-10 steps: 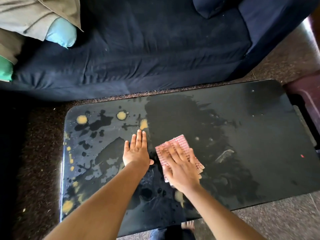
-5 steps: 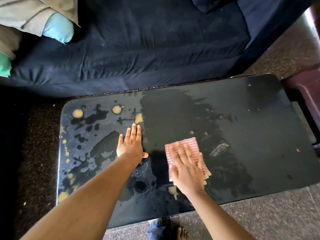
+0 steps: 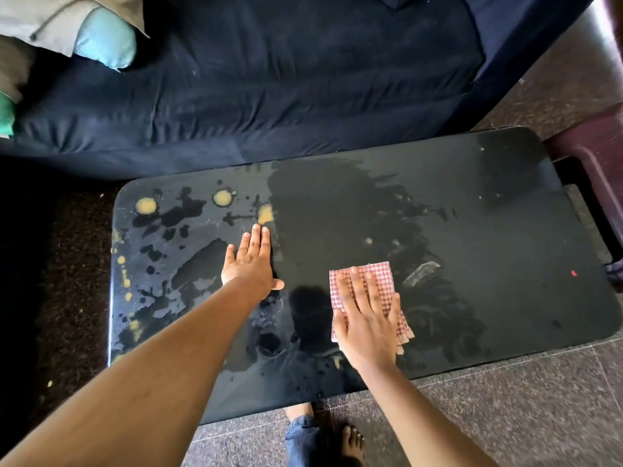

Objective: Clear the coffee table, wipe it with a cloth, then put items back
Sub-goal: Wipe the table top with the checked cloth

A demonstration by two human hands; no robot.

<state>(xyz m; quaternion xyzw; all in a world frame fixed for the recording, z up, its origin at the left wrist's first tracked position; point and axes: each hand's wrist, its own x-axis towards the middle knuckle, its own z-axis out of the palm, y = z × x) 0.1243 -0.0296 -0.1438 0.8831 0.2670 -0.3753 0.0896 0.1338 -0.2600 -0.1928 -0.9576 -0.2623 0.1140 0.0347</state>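
**A:** What is the person wearing?

**B:** Little of it is in view. The arms are bare: the left forearm (image 3: pixel 151 365) and the right forearm (image 3: pixel 421 409) show uncovered from the frame's bottom edge up to the wrists.

**A:** And the hands?

**B:** Bare as well. The left hand (image 3: pixel 251 264) has short, trimmed nails. Those on the right hand (image 3: pixel 365 318) are harder to make out.

**A:** Anything lower down?

**B:** A trouser leg (image 3: pixel 300 439) in blue denim, creased at the bottom. Just beside it is a bare foot (image 3: pixel 353 441) with its toes showing.

A folded red-checked cloth (image 3: pixel 377 284) lies flat on the glossy black, stain-spotted coffee table (image 3: pixel 488 230).
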